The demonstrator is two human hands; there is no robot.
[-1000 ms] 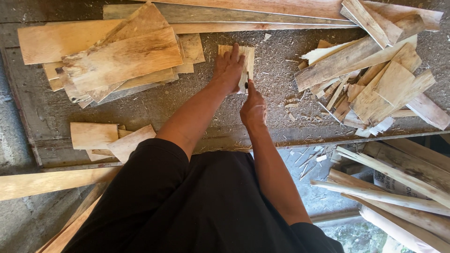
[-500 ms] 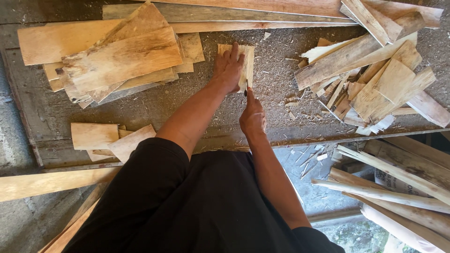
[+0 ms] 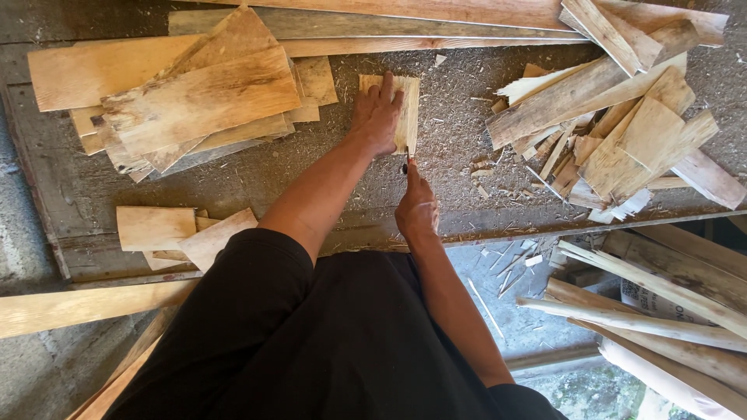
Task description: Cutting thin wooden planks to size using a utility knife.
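The left hand (image 3: 379,117) pressed flat, fingers spread, on a thin wood slat (image 3: 405,109) at upper centre. The right hand (image 3: 416,206) was clenched on a small blade (image 3: 406,165). The slat looked light, stiff and splintery; best held by its face.

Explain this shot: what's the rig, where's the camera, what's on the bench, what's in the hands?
There is no machine here: a person works with two bare hands, and the single picture comes from a camera worn on their head, looking straight down past a black top.

The left hand lies flat on a small pale wood piece, pressing it onto the grey workbench, which is strewn with sawdust. The right hand has a closed grip on a thin dark tool whose tip sits at the piece's lower edge; its kind is too small to tell.

A stack of flat boards lies on the left, a heap of split offcuts on the right, and long planks along the far edge.
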